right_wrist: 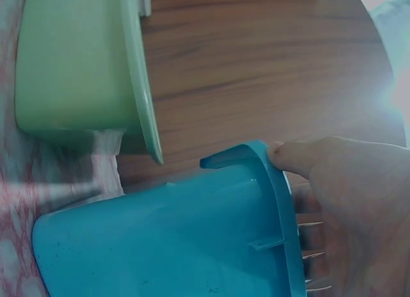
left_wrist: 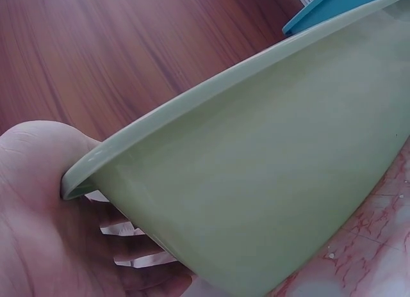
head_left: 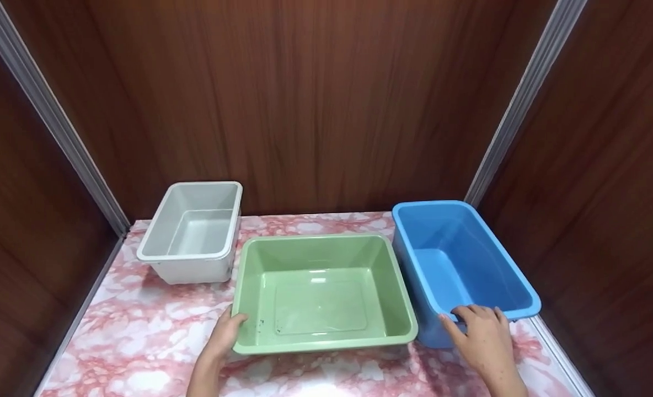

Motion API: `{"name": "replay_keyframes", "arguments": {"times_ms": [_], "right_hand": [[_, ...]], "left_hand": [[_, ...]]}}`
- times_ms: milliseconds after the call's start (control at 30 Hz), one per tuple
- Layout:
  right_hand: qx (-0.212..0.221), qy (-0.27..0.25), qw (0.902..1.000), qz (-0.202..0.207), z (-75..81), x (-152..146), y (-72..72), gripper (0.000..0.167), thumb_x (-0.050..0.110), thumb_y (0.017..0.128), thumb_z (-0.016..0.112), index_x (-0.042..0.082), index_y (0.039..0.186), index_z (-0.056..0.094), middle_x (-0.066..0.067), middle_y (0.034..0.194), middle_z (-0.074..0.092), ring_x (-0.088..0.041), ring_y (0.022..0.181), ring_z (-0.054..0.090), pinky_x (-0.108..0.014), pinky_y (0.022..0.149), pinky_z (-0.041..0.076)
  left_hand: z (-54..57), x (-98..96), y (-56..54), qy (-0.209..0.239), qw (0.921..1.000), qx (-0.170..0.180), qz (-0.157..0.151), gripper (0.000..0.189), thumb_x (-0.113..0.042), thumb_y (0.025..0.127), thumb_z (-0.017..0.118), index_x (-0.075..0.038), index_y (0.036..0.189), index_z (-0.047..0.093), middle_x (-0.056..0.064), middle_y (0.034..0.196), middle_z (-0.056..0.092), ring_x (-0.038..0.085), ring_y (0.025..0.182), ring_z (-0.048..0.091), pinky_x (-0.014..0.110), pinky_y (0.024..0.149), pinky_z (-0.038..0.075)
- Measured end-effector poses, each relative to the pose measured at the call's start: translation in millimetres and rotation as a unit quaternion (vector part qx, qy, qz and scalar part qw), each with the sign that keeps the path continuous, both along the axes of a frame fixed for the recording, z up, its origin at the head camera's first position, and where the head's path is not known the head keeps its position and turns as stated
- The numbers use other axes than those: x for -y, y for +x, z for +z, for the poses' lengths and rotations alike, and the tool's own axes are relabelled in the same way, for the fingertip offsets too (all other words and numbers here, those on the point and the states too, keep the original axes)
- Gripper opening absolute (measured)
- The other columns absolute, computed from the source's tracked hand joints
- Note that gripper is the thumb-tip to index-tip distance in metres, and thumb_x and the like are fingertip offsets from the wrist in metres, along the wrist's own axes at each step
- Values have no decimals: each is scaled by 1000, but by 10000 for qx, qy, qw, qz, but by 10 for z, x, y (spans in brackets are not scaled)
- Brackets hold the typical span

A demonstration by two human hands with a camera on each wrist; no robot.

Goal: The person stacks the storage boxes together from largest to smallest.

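The green rectangular plastic tub (head_left: 321,306) is set on a red-and-white marbled surface (head_left: 155,331), with its long side turned toward the person. Its rim is gripped at the near left corner by the left hand (head_left: 227,331), the thumb laid over the edge and the fingers kept against the outer wall. To the right of the green tub, just beside it, a deeper blue rectangular tub (head_left: 412,264) is placed lengthwise; its near rim is pinched by the right hand (head_left: 483,336), with the thumb set outside and the fingers bent over the edge to the inside. Whether the two tubs are touched together at the far end cannot be told. Beyond the green tub's left end, a smaller white tub (head_left: 194,270) is stood apart. Dark specks (head_left: 262,325) are seen inside the green tub near its left end. Behind it, the surface is bounded by a brown wood-grain panel (head_left: 304,110).
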State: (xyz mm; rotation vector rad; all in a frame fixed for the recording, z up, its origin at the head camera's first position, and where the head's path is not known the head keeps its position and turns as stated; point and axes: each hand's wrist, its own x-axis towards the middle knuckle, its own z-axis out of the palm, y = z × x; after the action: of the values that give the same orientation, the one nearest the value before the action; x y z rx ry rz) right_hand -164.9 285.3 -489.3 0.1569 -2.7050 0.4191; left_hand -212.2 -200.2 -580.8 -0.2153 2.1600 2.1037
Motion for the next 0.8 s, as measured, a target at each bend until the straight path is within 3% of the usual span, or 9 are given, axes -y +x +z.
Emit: {"name": "replay_keyframes", "arguments": {"times_ms": [267, 367, 433, 500, 600, 700, 800], "right_hand": [[46, -104, 9999, -30, 1, 24, -21, 33, 42, 88, 70, 9, 90, 72, -12, 96, 69, -41, 99, 58, -70, 96, 24], [-396, -393, 9984, -25, -35, 22, -19, 29, 38, 87, 71, 8, 89, 72, -14, 96, 68, -41, 100, 57, -71, 96, 24], [-930, -688, 9933, -59, -75, 20, -31, 25, 30, 85, 74, 6, 90, 71, -16, 98, 66, -42, 102, 55, -70, 96, 25], [-1463, -1050, 9835, -194, -113, 16, -40, 25, 22, 82, 75, 2, 94, 69, -22, 106, 62, -45, 107, 50, -68, 97, 25], [-1894, -1796, 9624, -747, -151, 20, -50, 41, 16, 81, 74, -6, 111, 61, -30, 126, 50, -48, 121, 38, -63, 102, 23], [-1640, -2719, 9355, -1552, -170, 45, -49, 64, 19, 85, 72, -6, 136, 42, -28, 149, 25, -45, 137, 19, -60, 109, 16], [-1231, -3468, 9057, -2104, -198, 63, -43, 81, 23, 89, 68, 0, 150, 19, -20, 159, -1, -36, 144, -1, -60, 112, 8]], "left_hand": [[1, 33, -32, -101, 9998, -24, -147, 54, -10, 96, 40, 10, 145, 24, 30, 117, 53, 40, 102, 58, 49, 86, 50], [15, 25, -52, -142, 9998, -57, -142, 54, -10, 96, 40, 10, 144, 25, 31, 117, 53, 40, 101, 58, 49, 85, 50], [29, 11, -55, -135, 9998, -37, -136, 54, -9, 96, 40, 10, 144, 25, 32, 118, 53, 41, 102, 58, 49, 85, 50], [47, -2, -57, -189, 9998, 29, -94, 55, -10, 96, 41, 12, 144, 24, 33, 120, 52, 41, 103, 57, 49, 86, 50], [98, -20, -66, -431, 9990, 111, 40, 59, -11, 96, 45, 14, 144, 21, 34, 124, 48, 40, 106, 56, 49, 87, 49], [192, -26, -49, -1088, 9937, 161, 217, 65, -14, 95, 51, 12, 145, 19, 34, 124, 48, 40, 106, 55, 50, 87, 48], [344, -30, 10, -2206, 9749, 116, 271, 68, -21, 96, 53, 8, 147, 18, 38, 129, 46, 48, 113, 51, 57, 91, 43]]}}
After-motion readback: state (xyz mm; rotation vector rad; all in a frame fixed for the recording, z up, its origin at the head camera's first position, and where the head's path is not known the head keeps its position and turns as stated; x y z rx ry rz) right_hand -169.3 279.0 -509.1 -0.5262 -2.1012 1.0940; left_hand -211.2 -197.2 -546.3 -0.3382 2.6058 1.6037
